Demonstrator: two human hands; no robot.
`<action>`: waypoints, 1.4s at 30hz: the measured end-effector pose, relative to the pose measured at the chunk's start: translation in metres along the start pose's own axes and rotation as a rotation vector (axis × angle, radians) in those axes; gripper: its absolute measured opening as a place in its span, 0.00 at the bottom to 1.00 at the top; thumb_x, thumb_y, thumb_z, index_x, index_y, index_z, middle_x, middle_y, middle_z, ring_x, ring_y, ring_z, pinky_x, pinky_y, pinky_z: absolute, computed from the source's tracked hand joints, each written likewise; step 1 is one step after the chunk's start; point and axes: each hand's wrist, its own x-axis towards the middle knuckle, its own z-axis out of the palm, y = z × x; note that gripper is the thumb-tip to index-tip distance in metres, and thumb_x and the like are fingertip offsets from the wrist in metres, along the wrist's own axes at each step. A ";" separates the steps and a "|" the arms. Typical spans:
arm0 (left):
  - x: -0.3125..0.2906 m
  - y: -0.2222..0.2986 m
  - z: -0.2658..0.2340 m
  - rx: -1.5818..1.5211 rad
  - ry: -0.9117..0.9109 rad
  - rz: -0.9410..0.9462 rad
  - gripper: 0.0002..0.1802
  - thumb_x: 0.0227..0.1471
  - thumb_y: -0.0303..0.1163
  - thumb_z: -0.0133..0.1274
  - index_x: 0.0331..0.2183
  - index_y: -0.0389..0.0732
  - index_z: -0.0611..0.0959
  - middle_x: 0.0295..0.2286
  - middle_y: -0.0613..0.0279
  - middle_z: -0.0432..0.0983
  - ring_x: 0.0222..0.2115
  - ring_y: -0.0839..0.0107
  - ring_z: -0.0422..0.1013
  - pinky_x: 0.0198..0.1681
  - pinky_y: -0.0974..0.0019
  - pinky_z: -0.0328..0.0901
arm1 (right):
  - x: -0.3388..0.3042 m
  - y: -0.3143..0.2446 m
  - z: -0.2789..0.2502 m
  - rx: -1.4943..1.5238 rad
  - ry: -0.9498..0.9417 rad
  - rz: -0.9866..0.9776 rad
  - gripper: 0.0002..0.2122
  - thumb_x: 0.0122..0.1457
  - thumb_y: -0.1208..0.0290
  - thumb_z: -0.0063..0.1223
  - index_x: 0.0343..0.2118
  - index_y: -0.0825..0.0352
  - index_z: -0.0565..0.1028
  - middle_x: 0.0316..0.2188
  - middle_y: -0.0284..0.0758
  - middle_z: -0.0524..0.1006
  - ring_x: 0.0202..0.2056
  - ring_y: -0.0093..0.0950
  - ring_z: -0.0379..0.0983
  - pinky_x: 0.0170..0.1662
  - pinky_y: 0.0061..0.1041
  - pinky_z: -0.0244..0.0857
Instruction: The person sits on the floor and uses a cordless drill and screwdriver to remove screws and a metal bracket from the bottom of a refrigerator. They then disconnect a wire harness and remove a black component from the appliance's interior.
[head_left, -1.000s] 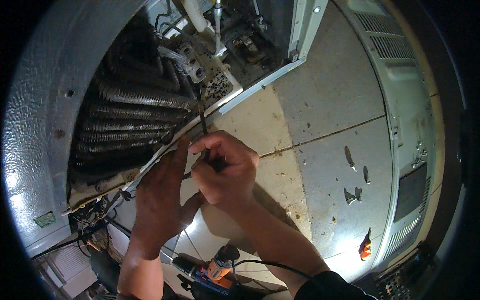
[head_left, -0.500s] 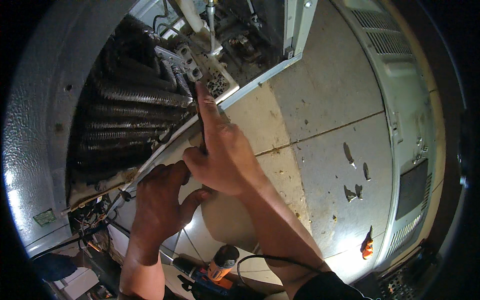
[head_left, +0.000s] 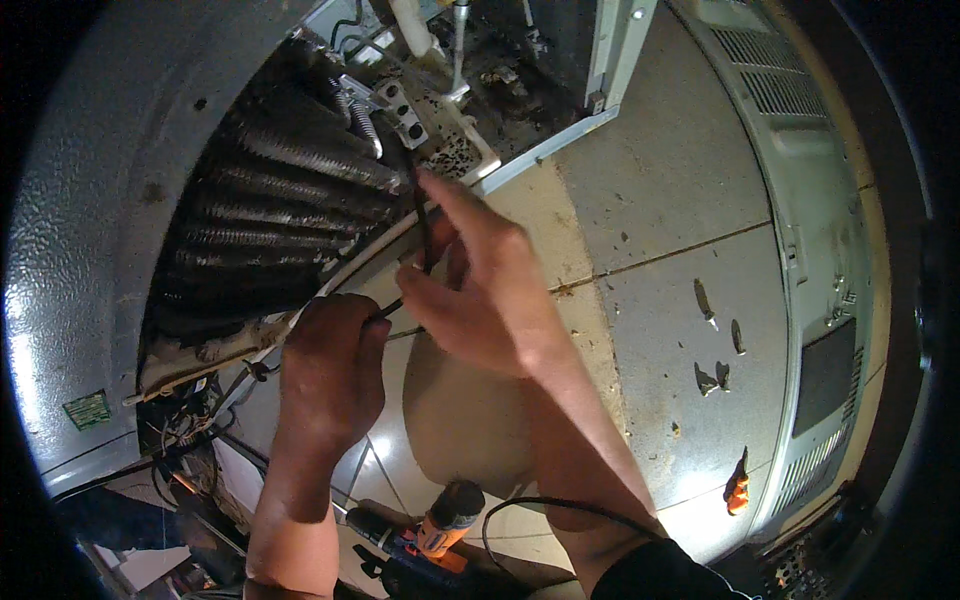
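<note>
A thin black cable (head_left: 418, 215) runs down from beside a pale block with holes (head_left: 403, 116) at the open base of an appliance. My left hand (head_left: 333, 365) is closed in a fist round the cable's lower stretch, in front of the finned coils (head_left: 290, 200). Just up and to the right, my right hand (head_left: 490, 285) has its thumb and curled fingers at the same cable. Its index finger reaches up along the cable toward the white tray edge (head_left: 480, 160). The palm side of both hands is hidden.
Several screws (head_left: 712, 380) lie on the tiled floor to the right, with an orange-handled tool (head_left: 737, 495) nearer. A vented pale panel (head_left: 800, 200) lies along the right side. An orange and dark power drill (head_left: 445, 530) is at the bottom. Loose wires (head_left: 190, 420) hang at the lower left.
My right index finger has pulled back from the block and bent, and more of the cable shows between my hands. My left thumb has folded in. The view has shifted slightly.
</note>
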 end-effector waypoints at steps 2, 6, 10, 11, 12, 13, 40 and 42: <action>0.001 -0.001 0.005 0.040 0.125 0.015 0.07 0.47 0.22 0.61 0.31 0.36 0.80 0.29 0.50 0.75 0.31 0.49 0.73 0.33 0.52 0.67 | -0.002 0.000 -0.009 -0.047 -0.011 -0.014 0.32 0.47 0.79 0.66 0.60 0.67 0.70 0.29 0.34 0.75 0.24 0.20 0.66 0.29 0.23 0.65; 0.004 -0.002 0.024 0.151 0.415 0.059 0.05 0.48 0.19 0.60 0.31 0.37 0.82 0.31 0.52 0.74 0.31 0.53 0.73 0.34 0.56 0.67 | 0.001 0.009 -0.004 -0.074 0.144 -0.083 0.29 0.46 0.77 0.72 0.54 0.64 0.76 0.31 0.34 0.77 0.25 0.21 0.68 0.30 0.24 0.66; 0.006 -0.003 0.036 0.214 0.615 0.009 0.06 0.43 0.22 0.65 0.28 0.39 0.84 0.30 0.54 0.75 0.29 0.54 0.72 0.30 0.55 0.66 | 0.001 0.018 0.009 -0.233 0.299 -0.090 0.24 0.46 0.76 0.73 0.49 0.62 0.80 0.29 0.35 0.76 0.25 0.25 0.70 0.31 0.27 0.67; 0.009 -0.003 0.040 0.226 0.635 0.007 0.07 0.42 0.23 0.65 0.29 0.39 0.85 0.30 0.55 0.75 0.29 0.54 0.71 0.31 0.55 0.66 | 0.001 0.019 0.012 -0.265 0.309 -0.062 0.24 0.45 0.76 0.73 0.49 0.62 0.80 0.28 0.35 0.75 0.25 0.26 0.70 0.30 0.28 0.66; 0.012 -0.004 0.045 0.238 0.657 0.005 0.07 0.42 0.24 0.66 0.29 0.40 0.85 0.29 0.55 0.75 0.29 0.55 0.71 0.32 0.55 0.65 | 0.001 0.020 0.014 -0.296 0.338 -0.056 0.24 0.45 0.76 0.74 0.48 0.62 0.80 0.27 0.34 0.75 0.25 0.27 0.70 0.30 0.29 0.66; 0.014 -0.006 0.049 0.262 0.687 0.015 0.08 0.41 0.25 0.66 0.29 0.40 0.85 0.29 0.56 0.75 0.29 0.55 0.71 0.32 0.55 0.65 | 0.002 0.021 0.016 -0.325 0.364 -0.054 0.24 0.44 0.76 0.74 0.48 0.61 0.81 0.26 0.34 0.74 0.25 0.27 0.70 0.30 0.30 0.66; -0.063 -0.068 -0.007 0.252 0.595 0.027 0.20 0.38 0.11 0.55 0.36 0.39 0.84 0.30 0.54 0.77 0.33 0.55 0.74 0.38 0.56 0.70 | 0.003 0.028 0.034 -0.461 0.330 -0.314 0.19 0.44 0.66 0.76 0.32 0.68 0.74 0.45 0.40 0.76 0.39 0.35 0.76 0.41 0.34 0.70; -0.062 -0.066 -0.010 0.267 0.566 -0.003 0.20 0.38 0.13 0.54 0.37 0.39 0.84 0.31 0.53 0.78 0.33 0.55 0.75 0.38 0.57 0.70 | 0.001 0.026 0.033 -0.442 0.306 -0.240 0.19 0.44 0.65 0.76 0.28 0.69 0.73 0.47 0.39 0.76 0.38 0.35 0.76 0.40 0.34 0.70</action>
